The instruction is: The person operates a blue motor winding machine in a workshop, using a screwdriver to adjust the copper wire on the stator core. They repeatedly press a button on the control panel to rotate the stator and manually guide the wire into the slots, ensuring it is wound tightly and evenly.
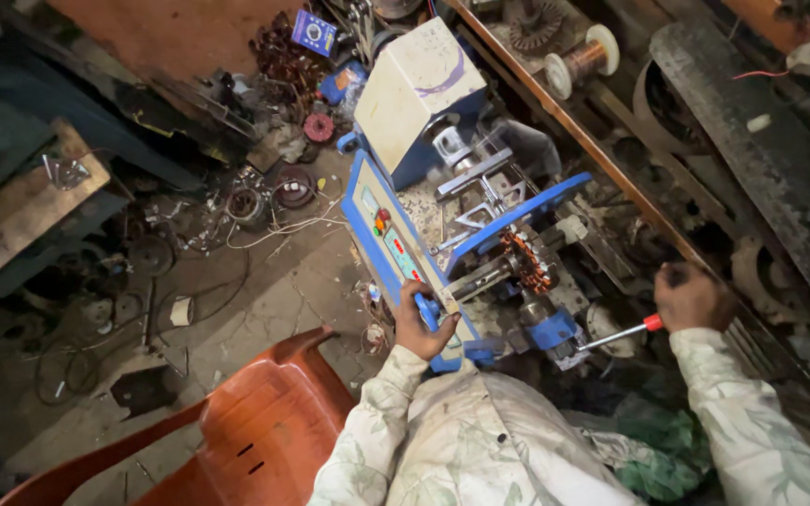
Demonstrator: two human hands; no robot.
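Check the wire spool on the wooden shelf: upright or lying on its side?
On its side. The wire spool lies on the shelf, with its two white flanges on edge and its coppery winding running level between them.

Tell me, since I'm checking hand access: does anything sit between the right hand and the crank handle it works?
Nothing visible does. The right hand already grips the crank handle at its red end, while the left hand rests on the blue winding machine at its front edge.
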